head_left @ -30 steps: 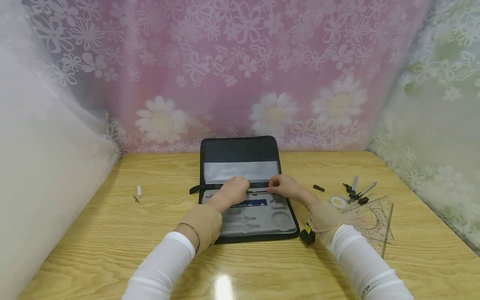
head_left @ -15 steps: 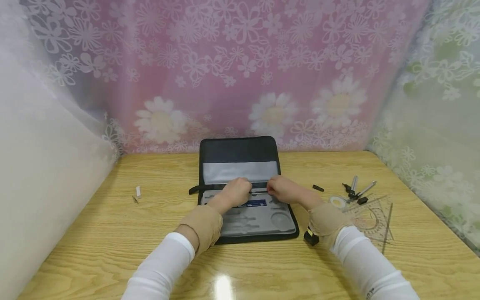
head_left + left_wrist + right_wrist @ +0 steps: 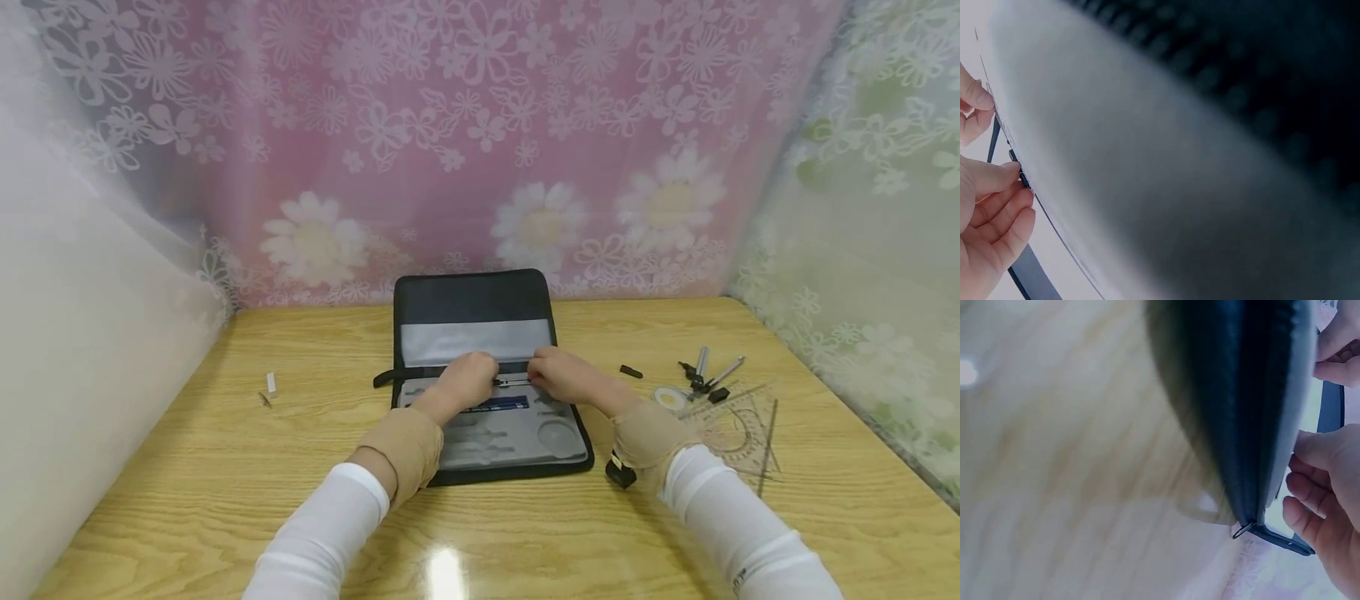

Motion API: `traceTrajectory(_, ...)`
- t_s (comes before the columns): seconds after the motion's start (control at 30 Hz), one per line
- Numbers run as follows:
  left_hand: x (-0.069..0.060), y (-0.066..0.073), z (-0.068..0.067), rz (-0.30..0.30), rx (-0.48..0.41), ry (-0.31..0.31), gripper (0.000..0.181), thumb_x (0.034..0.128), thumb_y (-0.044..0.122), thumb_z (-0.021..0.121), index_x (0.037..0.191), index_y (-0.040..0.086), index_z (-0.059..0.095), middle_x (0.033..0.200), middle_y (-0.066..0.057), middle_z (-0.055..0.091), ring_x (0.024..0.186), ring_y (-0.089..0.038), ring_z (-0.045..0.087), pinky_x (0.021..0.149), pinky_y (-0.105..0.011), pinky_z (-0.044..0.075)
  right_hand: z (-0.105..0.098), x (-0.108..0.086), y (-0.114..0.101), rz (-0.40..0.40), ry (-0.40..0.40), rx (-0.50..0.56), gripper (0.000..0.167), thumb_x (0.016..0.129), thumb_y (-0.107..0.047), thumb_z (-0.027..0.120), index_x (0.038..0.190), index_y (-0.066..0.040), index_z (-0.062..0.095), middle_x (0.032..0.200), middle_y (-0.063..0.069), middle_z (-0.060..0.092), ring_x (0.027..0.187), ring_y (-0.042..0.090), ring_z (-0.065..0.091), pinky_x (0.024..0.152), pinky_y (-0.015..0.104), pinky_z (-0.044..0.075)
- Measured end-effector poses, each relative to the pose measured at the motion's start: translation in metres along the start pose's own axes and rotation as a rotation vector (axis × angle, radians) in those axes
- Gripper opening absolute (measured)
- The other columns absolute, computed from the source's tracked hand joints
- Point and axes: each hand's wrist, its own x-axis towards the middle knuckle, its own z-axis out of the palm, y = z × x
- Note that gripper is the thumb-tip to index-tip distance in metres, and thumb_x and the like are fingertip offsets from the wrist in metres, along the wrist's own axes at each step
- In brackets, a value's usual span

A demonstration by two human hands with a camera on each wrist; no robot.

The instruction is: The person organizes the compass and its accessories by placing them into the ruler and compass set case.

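A black zip case [image 3: 472, 297] lies unfolded on the table, with a grey moulded tray [image 3: 480, 454] in its near half. A slim silver-and-black drawing tool [image 3: 512, 382] lies across the tray's far edge, between the hands; its exact kind is too small to tell. My left hand [image 3: 468, 379] pinches the tool's black left part, plainer in the left wrist view. My right hand [image 3: 558, 373] pinches at its right end, with thumb and index fingertips together. Dark blue pencils [image 3: 506, 404] sit in a tray slot, partly hidden by the left hand.
Right of the case lie a compass [image 3: 701, 382], a white tape roll [image 3: 670, 398], clear set squares [image 3: 738, 433], a small black piece [image 3: 632, 371] and a black-and-yellow object [image 3: 620, 472]. A white stick [image 3: 272, 383] and tiny metal piece [image 3: 265, 400] lie left.
Both hands stay at the tray's far edge and have drawn slightly closer together. More of the silver-and-black tool shows between them. The head view has shifted slightly.
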Motion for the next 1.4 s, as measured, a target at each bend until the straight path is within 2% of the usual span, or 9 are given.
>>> traceTrajectory(0.2, -0.001, 0.000, 0.002, 0.087, 0.093, 0.019, 0.016, 0.0843, 0.008, 0.065, 0.068, 0.009, 0.067, 0.073, -0.004, 0.064, 0.072, -0.019, 0.062, 0.066, -0.031, 0.050, -0.001, 0.002, -0.001, 0.047, -0.023, 0.053, 0.007, 0.084, -0.002, 0.065, 0.079, -0.007, 0.065, 0.076, 0.002, 0.054, 0.070, 0.017, 0.053, 0.065, 0.032, 0.046)
traceTrajectory(0.3, 0.000, 0.001, 0.003, 0.075, 0.091, 0.013, 0.013, 0.0843, 0.009, 0.066, 0.072, 0.009, 0.069, 0.076, -0.004, 0.066, 0.074, -0.019, 0.063, 0.067, -0.032, 0.050, -0.001, 0.003, 0.002, 0.134, -0.050, 0.147, 0.006, 0.083, -0.004, 0.066, 0.078, -0.007, 0.067, 0.075, 0.001, 0.058, 0.068, 0.016, 0.054, 0.064, 0.031, 0.046)
traceTrajectory(0.5, -0.001, 0.002, 0.004, 0.053, 0.067, -0.015, 0.011, 0.0851, 0.008, 0.065, 0.075, 0.009, 0.070, 0.078, -0.004, 0.066, 0.073, -0.018, 0.063, 0.067, -0.030, 0.050, -0.004, 0.003, 0.016, 0.338, -0.117, 0.426, 0.010, 0.081, -0.009, 0.070, 0.073, -0.007, 0.065, 0.067, -0.003, 0.058, 0.061, 0.011, 0.048, 0.058, 0.027, 0.042)
traceTrajectory(0.7, 0.000, 0.002, 0.003, 0.057, 0.043, -0.014, 0.016, 0.0854, 0.004, 0.063, 0.071, 0.009, 0.068, 0.074, -0.004, 0.065, 0.069, -0.016, 0.061, 0.063, -0.028, 0.049, -0.011, 0.002, 0.028, 0.442, -0.206, 0.579, 0.012, 0.081, -0.010, 0.070, 0.073, -0.004, 0.064, 0.065, -0.003, 0.053, 0.060, 0.011, 0.046, 0.054, 0.024, 0.040)
traceTrajectory(0.83, 0.001, 0.002, 0.003, 0.069, 0.057, -0.009, 0.016, 0.0850, 0.004, 0.063, 0.071, 0.009, 0.068, 0.073, -0.004, 0.065, 0.067, -0.016, 0.061, 0.062, -0.028, 0.048, -0.017, 0.003, 0.034, 0.484, -0.284, 0.617, 0.017, 0.081, -0.008, 0.069, 0.068, -0.004, 0.059, 0.061, -0.003, 0.049, 0.055, 0.009, 0.043, 0.052, 0.023, 0.039)
traceTrajectory(1.0, 0.000, 0.002, 0.002, 0.075, 0.057, -0.012, 0.015, 0.0849, 0.004, 0.063, 0.072, 0.008, 0.068, 0.071, -0.003, 0.064, 0.064, -0.014, 0.059, 0.060, -0.027, 0.048, -0.021, 0.005, 0.038, 0.556, -0.368, 0.632, 0.031, 0.083, -0.012, 0.069, 0.059, -0.010, 0.050, 0.054, -0.003, 0.043, 0.048, 0.009, 0.038, 0.049, 0.022, 0.034)
traceTrajectory(1.2, -0.001, 0.003, -0.002, 0.114, 0.112, 0.041, 0.017, 0.0852, 0.002, 0.062, 0.071, 0.008, 0.069, 0.071, -0.005, 0.065, 0.064, -0.016, 0.060, 0.062, -0.029, 0.049, -0.025, 0.009, 0.037, 0.628, -0.395, 0.673, 0.029, 0.082, -0.013, 0.070, 0.060, -0.010, 0.053, 0.055, -0.001, 0.046, 0.050, 0.009, 0.042, 0.049, 0.022, 0.036)
traceTrajectory(1.3, -0.002, 0.004, -0.002, 0.141, 0.154, 0.029, 0.019, 0.0867, 0.002, 0.060, 0.072, 0.008, 0.069, 0.072, -0.005, 0.065, 0.064, -0.015, 0.060, 0.060, -0.028, 0.048, -0.025, 0.009, 0.037, 0.636, -0.402, 0.697, 0.028, 0.083, -0.013, 0.069, 0.061, -0.008, 0.054, 0.056, -0.001, 0.046, 0.050, 0.009, 0.042, 0.049, 0.022, 0.037)
traceTrajectory(1.4, -0.003, 0.005, -0.002, 0.140, 0.171, -0.004, 0.020, 0.0876, 0.002, 0.059, 0.072, 0.009, 0.069, 0.072, -0.004, 0.065, 0.063, -0.014, 0.059, 0.059, -0.027, 0.048, -0.022, 0.007, 0.037, 0.650, -0.416, 0.747, 0.028, 0.085, -0.015, 0.067, 0.061, -0.008, 0.054, 0.055, -0.001, 0.046, 0.049, 0.009, 0.042, 0.049, 0.022, 0.038)
